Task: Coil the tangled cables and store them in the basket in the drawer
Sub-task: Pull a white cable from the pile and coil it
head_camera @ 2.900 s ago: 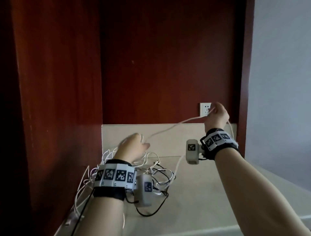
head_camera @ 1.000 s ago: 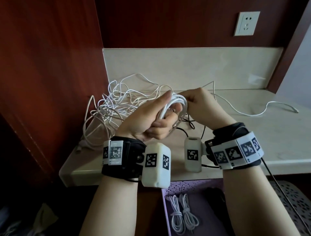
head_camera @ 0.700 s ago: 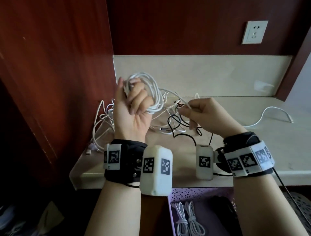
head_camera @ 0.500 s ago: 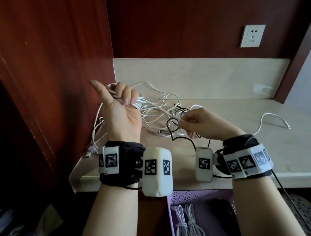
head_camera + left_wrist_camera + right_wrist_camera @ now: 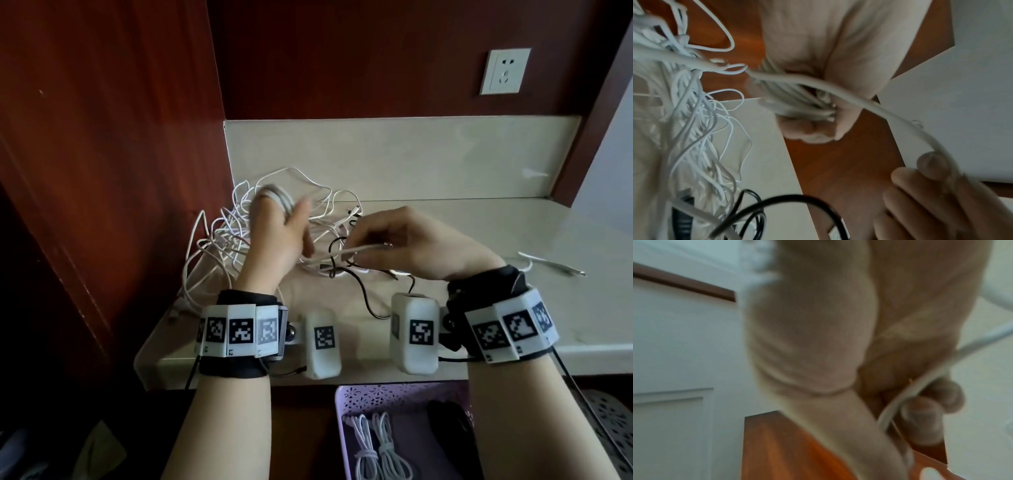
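My left hand (image 5: 274,226) is raised over the tangle with a white cable coil (image 5: 279,198) wound round its fingers; the left wrist view shows the coil (image 5: 797,100) gripped in the curled fingers. My right hand (image 5: 404,243) pinches the free run of that white cable (image 5: 359,250), which stretches across to the left hand; in the right wrist view the cable (image 5: 900,402) passes between thumb and fingers. A heap of tangled white cables (image 5: 222,240) lies at the counter's left, with a black cable (image 5: 359,291) looping beneath my hands. The purple basket (image 5: 346,394) sits in the open drawer below.
Two coiled white cables (image 5: 376,452) and a dark bundle (image 5: 445,431) lie in the basket. A loose white cable end (image 5: 548,263) trails on the beige counter (image 5: 513,308) at right. A wall socket (image 5: 505,72) is on the red wood back panel; a wood wall stands at left.
My left hand has turned from palm-facing to back-facing while winding the coil, blurred in motion. The right hand stays near the middle, feeding cable, and the loose end at right has drawn closer.
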